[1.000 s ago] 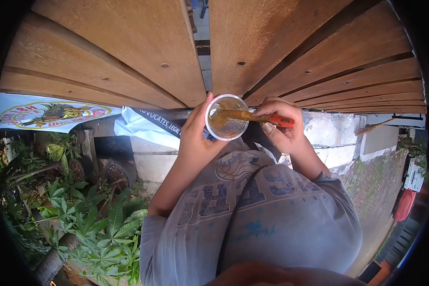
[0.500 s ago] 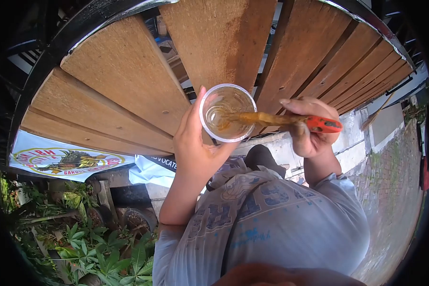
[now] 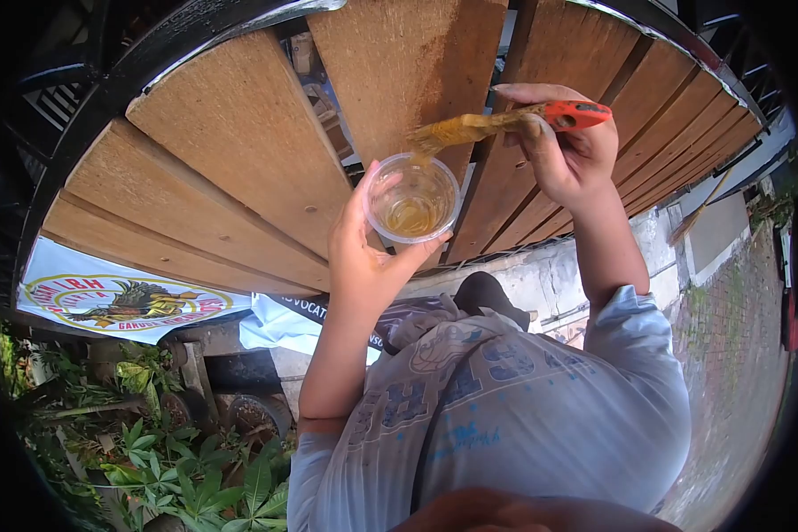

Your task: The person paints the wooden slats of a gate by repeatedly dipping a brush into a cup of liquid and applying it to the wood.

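Note:
A clear plastic cup (image 3: 412, 215) with a little amber liquid at its bottom is in my left hand (image 3: 368, 244), whose fingers wrap round its side. My right hand (image 3: 563, 146) grips a paintbrush by its red-ended handle (image 3: 576, 114). The yellowish-brown bristles (image 3: 448, 133) point left, just above the cup's far rim. Beneath both hands is a slatted wooden tabletop (image 3: 230, 142). One slat has a darker, wet-looking area (image 3: 457, 66) beside a paler part.
A black metal rim (image 3: 106, 97) curves round the slats. A banner with a round emblem (image 3: 133, 297) hangs at the left. Green plants (image 3: 195, 479) grow at the lower left. Paving (image 3: 727, 355) and a broom (image 3: 702, 208) are on the right.
My right hand has lifted the brush out of the cup and moved it up, away from me. The cup has shifted slightly, and its opening has tilted a little.

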Demonstrator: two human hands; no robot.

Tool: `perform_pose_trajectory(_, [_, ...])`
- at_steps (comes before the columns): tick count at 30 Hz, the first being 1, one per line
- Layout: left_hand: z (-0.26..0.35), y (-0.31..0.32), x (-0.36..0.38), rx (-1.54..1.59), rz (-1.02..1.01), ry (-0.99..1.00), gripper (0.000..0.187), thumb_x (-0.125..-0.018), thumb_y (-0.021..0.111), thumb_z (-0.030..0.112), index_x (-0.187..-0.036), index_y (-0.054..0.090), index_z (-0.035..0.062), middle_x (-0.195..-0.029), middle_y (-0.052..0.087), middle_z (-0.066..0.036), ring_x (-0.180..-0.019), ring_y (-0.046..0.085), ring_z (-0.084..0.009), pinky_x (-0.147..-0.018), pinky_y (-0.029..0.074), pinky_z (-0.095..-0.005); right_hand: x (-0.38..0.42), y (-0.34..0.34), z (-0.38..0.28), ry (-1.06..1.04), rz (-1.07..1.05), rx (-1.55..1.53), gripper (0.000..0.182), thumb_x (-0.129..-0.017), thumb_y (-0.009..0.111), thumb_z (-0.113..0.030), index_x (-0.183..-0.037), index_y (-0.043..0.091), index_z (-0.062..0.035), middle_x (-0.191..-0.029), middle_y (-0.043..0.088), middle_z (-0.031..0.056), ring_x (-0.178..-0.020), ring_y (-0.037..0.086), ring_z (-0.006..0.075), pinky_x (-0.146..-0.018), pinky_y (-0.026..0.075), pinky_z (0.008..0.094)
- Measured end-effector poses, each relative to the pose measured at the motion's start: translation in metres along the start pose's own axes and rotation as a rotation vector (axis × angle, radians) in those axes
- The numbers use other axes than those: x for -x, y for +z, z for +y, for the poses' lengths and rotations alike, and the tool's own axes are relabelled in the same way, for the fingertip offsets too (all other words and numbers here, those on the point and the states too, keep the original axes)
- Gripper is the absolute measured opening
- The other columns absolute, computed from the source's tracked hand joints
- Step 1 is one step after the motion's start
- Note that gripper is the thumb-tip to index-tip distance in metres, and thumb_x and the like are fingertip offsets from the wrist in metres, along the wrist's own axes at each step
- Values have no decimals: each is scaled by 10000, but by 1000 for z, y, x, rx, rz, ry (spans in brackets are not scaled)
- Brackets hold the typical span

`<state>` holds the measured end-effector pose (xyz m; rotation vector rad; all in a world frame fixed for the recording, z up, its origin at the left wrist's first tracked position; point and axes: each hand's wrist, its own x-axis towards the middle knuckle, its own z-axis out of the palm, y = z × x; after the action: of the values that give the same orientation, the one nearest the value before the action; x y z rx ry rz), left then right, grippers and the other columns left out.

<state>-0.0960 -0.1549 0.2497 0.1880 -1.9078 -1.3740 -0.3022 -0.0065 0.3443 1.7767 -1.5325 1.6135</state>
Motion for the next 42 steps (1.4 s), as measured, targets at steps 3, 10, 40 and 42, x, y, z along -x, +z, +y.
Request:
perform_pose_trajectory(3, [-16, -6, 15, -9, 3, 30, 1057, -714, 955, 4, -1594, 370, -22, -1463, 572, -270, -1387, 563, -327, -1118, 506, -431, -17, -4, 16, -254, -19, 179, 204, -894, 736, 32, -1097, 744, 47, -1093, 791, 143, -711, 718, 136, -605, 562, 246])
perform_pose_trajectory(10, [-40, -39, 81, -98, -57, -151, 1064, -677, 972, 23, -1576, 406, -32, -1434, 630, -226, -1324, 630, -286, -1113, 511, -423, -51, -32, -3, -628, -85, 384, 373, -918, 809, -217, -1138, 738, 76, -884, 757, 126, -700, 704, 238, -587, 557, 332])
perform_pose_trajectory(40, [-74, -68, 159, -215, -57, -377, 1046, -691, 978, 135, -1570, 433, -18, -1357, 690, -218, -1257, 680, -301, -1072, 521, -417, -42, -33, -1, -659, -401, 356, 397, -824, 867, -176, -1169, 740, -27, -862, 674, 48, -676, 666, 186, -502, 527, 311])
perform_pose_trajectory(42, [-77, -68, 158, -236, -80, -347, 1055, -688, 982, 139, -1574, 428, -12, -1365, 683, -222, -1260, 679, -304, -1072, 523, -422, -56, -40, -15, -779, -281, 456, 433, -818, 874, -217, -1189, 745, -34, -878, 683, 54, -668, 655, 185, -513, 528, 298])
